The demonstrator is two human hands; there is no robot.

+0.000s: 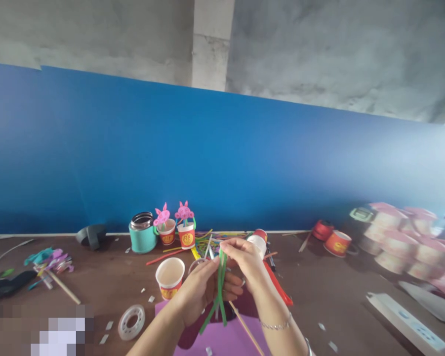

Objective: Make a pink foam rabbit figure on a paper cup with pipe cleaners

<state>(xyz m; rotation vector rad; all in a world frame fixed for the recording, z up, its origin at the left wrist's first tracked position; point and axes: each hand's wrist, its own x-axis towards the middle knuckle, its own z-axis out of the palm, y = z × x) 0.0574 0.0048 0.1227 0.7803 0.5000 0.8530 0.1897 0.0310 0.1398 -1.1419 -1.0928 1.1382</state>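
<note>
Long green strips (221,284), bunched at the top and splayed at the lower ends, hang between my two hands. The thumb and index finger of my right hand (246,259) pinch their upper end. My left hand (202,284) is curled around the same strips, its thumb near the top and its fingers behind them. Under the hands lies a purple sheet (225,341) with a thin wooden stick (246,327) across it. A white-rimmed paper cup (169,277) stands just left of my left hand.
Two paper cups with pink figures (163,216) (185,211) stand beside a teal jar (142,237) at the back. A tape roll (131,322) lies front left. Colored strips (277,284), a red cup (337,243), stacked pink-white cups (400,242) and a power strip (403,319) are rightward.
</note>
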